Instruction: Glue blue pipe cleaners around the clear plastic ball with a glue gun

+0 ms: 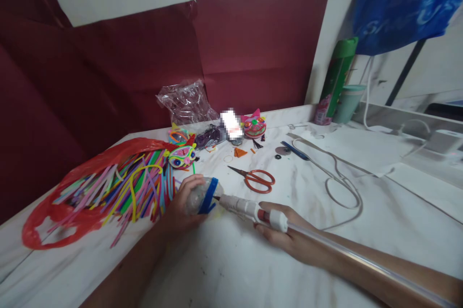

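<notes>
My left hand (183, 206) is closed around a clear, rounded plastic piece (196, 197) with blue strips (209, 197) across its right side. In my right hand (280, 231) is a white glue gun (240, 206), its dark tip pointing left at the blue strips. Tip and strips look to be touching or nearly so. A long clear glue stick (347, 252) runs out of the gun's back over my right forearm. Orange-handled scissors (257, 181) lie just beyond the gun.
Colourful pipe cleaners (133, 187) lie on a red plastic bag (83, 221) at left. Decorated animal faces (182, 157), (254, 126) stand behind. Orange scraps (239, 152), a blue pen-like item (294, 150), a white cable (356, 197), a green bottle (336, 81) and a cup (349, 103) are farther right.
</notes>
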`<action>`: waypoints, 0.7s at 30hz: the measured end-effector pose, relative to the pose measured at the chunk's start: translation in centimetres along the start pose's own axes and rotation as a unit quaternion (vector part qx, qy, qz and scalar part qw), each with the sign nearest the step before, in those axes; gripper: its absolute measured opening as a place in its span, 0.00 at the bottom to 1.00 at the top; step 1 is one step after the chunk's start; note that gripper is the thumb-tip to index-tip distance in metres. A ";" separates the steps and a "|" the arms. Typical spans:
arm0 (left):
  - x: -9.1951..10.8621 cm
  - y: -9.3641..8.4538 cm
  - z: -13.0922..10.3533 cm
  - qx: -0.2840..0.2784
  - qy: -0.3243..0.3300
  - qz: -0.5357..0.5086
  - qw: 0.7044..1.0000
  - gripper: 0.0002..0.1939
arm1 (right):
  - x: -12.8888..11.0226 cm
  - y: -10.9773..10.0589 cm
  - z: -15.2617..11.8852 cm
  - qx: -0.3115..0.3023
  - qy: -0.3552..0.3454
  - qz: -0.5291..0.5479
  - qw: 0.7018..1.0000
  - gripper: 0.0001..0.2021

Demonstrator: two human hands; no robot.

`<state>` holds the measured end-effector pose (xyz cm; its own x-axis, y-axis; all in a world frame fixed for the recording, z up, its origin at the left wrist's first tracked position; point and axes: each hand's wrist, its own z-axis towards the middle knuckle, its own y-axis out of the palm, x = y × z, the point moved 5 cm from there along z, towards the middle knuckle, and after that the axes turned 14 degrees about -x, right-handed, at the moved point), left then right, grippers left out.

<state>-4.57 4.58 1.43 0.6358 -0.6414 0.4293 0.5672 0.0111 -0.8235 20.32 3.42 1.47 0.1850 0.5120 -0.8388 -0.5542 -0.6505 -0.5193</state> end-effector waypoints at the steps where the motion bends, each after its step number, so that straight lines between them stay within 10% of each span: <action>1: 0.1 0.0 0.0 0.003 0.001 0.000 1.000 0.32 | -0.1 0.1 0.0 -0.004 -0.012 -0.013 1.000 0.07; 21: -0.1 0.2 0.1 0.001 -0.021 -0.008 1.000 0.32 | -0.4 0.6 0.0 -0.005 -0.056 -0.104 0.993 0.08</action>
<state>-4.51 4.74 1.27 0.6485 -0.6084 0.4575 0.5781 0.0027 -0.8160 19.91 2.83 1.51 0.2025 0.6949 -0.6901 -0.5059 -0.5291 -0.6812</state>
